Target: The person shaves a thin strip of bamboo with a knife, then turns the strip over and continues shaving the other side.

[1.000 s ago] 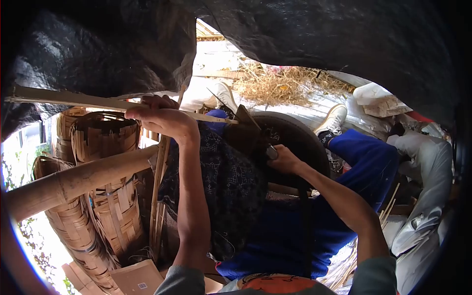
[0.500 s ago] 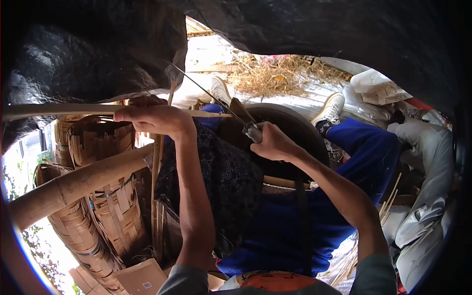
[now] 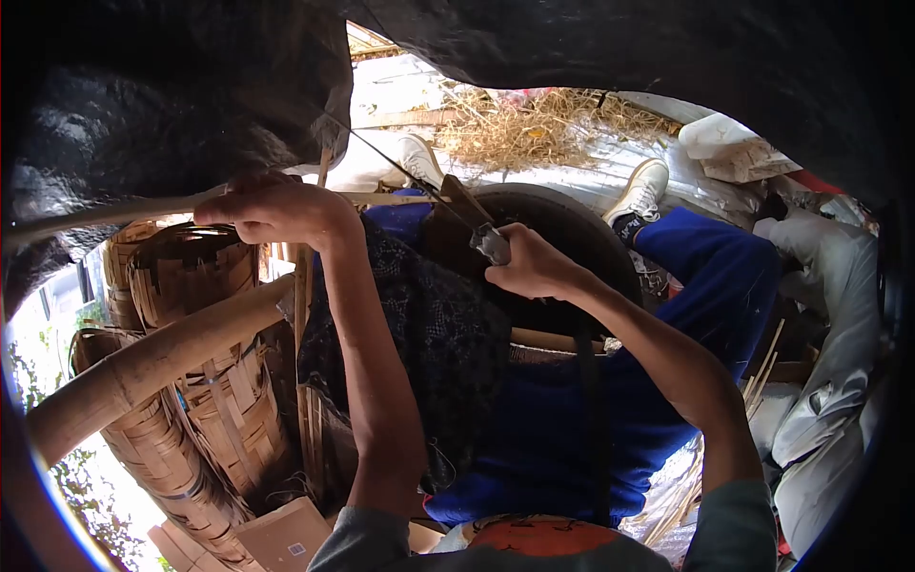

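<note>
My left hand (image 3: 281,212) is closed round a long pale bamboo strip (image 3: 114,212), which runs from the left edge past the hand to the middle. My right hand (image 3: 536,264) grips the handle of a long thin knife (image 3: 405,173), its blade slanting up and to the left. The strip's right end lies close to the blade; whether they touch I cannot tell. Just beyond the knife handle a flat wooden piece (image 3: 464,198) stands out against a dark round object (image 3: 572,224). A dark patterned cloth (image 3: 410,324) covers my left leg.
Woven bamboo baskets (image 3: 195,276) stand at the left behind a thick bamboo pole (image 3: 162,362). Black plastic sheeting (image 3: 629,43) hangs overhead. Straw (image 3: 519,133) lies beyond my shoes. Grey-white sacking (image 3: 824,334) is at the right, and a cardboard piece (image 3: 286,539) at the lower left.
My left hand has moved a little left with the strip, and the strip's right end has drawn back toward the left. My right hand has barely moved. The whole view has shifted slightly.
</note>
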A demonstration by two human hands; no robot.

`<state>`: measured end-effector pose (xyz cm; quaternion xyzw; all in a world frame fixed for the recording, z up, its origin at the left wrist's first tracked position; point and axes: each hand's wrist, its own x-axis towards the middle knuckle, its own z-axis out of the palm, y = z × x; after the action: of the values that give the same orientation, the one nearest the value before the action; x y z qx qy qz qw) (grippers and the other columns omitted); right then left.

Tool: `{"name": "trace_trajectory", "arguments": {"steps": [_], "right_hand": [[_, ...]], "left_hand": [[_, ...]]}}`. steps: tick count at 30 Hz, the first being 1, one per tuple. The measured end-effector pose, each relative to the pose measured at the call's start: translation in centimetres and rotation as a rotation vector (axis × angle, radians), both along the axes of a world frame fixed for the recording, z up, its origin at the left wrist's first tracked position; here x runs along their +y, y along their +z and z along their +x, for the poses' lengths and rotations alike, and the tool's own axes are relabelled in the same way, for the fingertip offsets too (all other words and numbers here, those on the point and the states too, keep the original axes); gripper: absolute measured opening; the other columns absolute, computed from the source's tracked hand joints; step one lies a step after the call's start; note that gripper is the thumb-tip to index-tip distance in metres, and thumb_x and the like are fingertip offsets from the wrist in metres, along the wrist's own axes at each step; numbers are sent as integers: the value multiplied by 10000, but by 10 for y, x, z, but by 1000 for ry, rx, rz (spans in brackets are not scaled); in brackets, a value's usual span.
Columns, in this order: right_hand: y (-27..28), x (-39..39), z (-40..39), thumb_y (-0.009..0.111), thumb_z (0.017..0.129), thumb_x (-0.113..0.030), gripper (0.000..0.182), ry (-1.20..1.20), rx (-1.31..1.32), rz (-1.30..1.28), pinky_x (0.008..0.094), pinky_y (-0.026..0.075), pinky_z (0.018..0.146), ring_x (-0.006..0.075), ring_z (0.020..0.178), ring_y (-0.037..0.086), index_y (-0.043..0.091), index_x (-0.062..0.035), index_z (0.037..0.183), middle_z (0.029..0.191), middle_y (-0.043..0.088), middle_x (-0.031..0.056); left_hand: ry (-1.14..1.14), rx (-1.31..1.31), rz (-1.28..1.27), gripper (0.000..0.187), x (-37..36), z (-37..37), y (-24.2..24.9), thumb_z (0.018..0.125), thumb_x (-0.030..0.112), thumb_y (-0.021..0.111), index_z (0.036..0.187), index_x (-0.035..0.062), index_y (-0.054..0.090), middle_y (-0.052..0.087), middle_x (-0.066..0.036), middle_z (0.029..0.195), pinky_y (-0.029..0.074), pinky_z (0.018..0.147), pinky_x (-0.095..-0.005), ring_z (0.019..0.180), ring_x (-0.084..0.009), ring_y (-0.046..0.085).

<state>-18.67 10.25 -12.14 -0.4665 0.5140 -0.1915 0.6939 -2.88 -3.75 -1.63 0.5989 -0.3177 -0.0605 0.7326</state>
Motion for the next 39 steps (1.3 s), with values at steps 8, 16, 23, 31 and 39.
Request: {"name": "trace_trajectory", "arguments": {"steps": [8, 16, 23, 31, 39], "right_hand": [[16, -7, -28, 542, 728, -82, 113, -173, -99, 89, 273, 347, 353, 110, 374, 447, 466, -4, 761, 500, 444, 37], [3, -1, -35, 539, 749, -32, 107, -165, -93, 100, 254, 313, 328, 93, 340, 419, 443, -23, 702, 443, 433, 17], [-8, 6, -17, 555, 729, -103, 147, -114, -39, 110, 289, 357, 357, 133, 377, 470, 471, 8, 777, 498, 480, 59], [-4, 7, -2, 575, 720, -95, 150, -91, 11, 97, 298, 332, 357, 112, 368, 440, 449, -14, 727, 484, 431, 19], [-3, 4, 11, 546, 708, -110, 111, -175, -162, -173, 307, 353, 389, 133, 411, 470, 501, -8, 720, 512, 452, 30]], "left_hand": [[6, -91, -3, 629, 10, -15, -20, 897, 658, 126, 530, 166, 266, 252, 47, 464, 257, 402, -191, 416, -65, 193], [-53, -84, 34, 611, 18, -15, 5, 913, 617, 72, 565, 158, 276, 242, 44, 470, 216, 376, -182, 395, -60, 194], [-915, 364, 161, 455, 12, 13, 10, 889, 387, 326, 510, 135, 327, 285, 9, 440, 192, 383, -236, 359, -87, 222], [-868, 298, 0, 412, -6, 29, -2, 873, 302, 353, 496, 149, 288, 219, 15, 425, 149, 379, -251, 370, -97, 174], [-843, 305, -29, 395, -6, 9, -4, 864, 284, 362, 510, 156, 241, 199, 23, 433, 113, 375, -255, 379, -81, 142]]}}
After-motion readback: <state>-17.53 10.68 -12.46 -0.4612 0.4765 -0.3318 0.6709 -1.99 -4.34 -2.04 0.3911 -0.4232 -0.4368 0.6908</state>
